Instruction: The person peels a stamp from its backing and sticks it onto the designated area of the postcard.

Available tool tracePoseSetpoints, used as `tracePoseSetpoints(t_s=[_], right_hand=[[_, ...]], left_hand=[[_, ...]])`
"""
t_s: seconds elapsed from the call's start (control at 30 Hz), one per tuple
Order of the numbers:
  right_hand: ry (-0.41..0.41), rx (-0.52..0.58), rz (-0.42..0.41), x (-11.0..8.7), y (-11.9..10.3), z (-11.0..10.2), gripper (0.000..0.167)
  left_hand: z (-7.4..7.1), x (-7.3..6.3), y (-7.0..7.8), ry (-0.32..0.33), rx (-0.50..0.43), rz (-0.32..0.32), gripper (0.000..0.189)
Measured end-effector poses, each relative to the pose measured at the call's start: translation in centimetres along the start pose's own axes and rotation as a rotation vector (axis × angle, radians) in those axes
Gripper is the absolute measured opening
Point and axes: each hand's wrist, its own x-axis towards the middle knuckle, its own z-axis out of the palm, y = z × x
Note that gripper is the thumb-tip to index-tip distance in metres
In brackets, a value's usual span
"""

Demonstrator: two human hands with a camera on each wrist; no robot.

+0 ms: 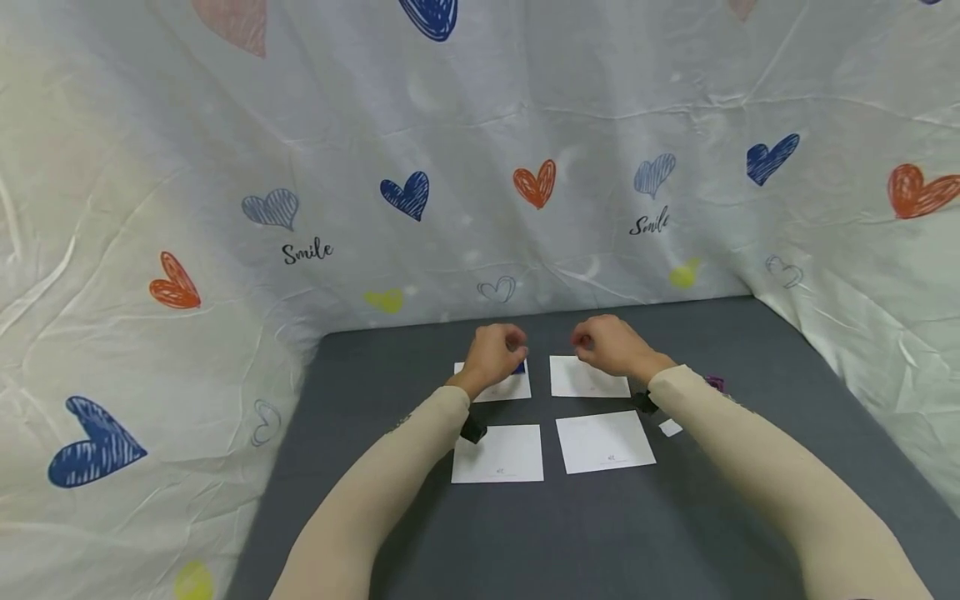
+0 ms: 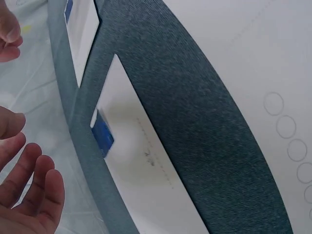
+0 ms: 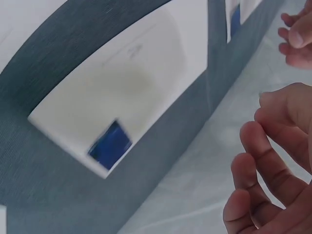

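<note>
Tabletop (image 1: 480,542) of dark grey carries, two by two and all white, a far left card (image 1: 506,388), a far right card (image 1: 588,379), a near left card (image 1: 510,457) and a near right card (image 1: 606,443), with grey gaps between them. We find the left hand (image 1: 491,358) raised at the far left card and the right hand (image 1: 615,346) raised at the far right card, the two near each other but apart. On the left the grip stands a little apart, thumb just clear of the loosely bent fingers; on the right the fingers curve loosely too, with the thumb tip very close to the forefinger — we cannot tell whether they touch. From the left wrist we see a first blue square (image 2: 102,135) lying on the far left card, at its far edge by the right corner; from the right wrist, a second blue square (image 3: 111,146) lies at the far right corner of the far right card. Just right of the near right card is a small white piece (image 1: 671,427), and farther off sits a purple object (image 1: 715,383), partly behind the right sleeve (image 1: 757,454) — too small for us to make out. Each near card bears a small printed mark by its near edge. Beyond, a pale curtain (image 1: 465,83) shows hearts and the word "Smile".
</note>
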Motion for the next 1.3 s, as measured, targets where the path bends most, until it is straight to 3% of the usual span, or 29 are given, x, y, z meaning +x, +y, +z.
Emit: tracePoseSetpoints(t_s=[0.47,0.7,0.97,1.3], right_hand=[[0.012,0.008,0.082,-4.4,3.6,-2.7,0.02],[0.03,0.014,0.143,-6.8,5.5,-4.0,0.019],[0.001,0.012,0.198,-9.5,7.7,-4.5,0.023],[0.0,-0.036,0.256,-12.6,11.1,-4.6,0.023]], left_hand=[[-1.7,-1.7,0.3,-0.095,-0.054,0.061,0.042],[-3.5,-3.8,-0.5,-0.214,-0.034,0.105,0.05],[-3.8,-7.0,-2.3,-0.287,-0.012,0.156,0.045],[-4.0,-9.6,-3.4,-0.297,0.051,0.232,0.039]])
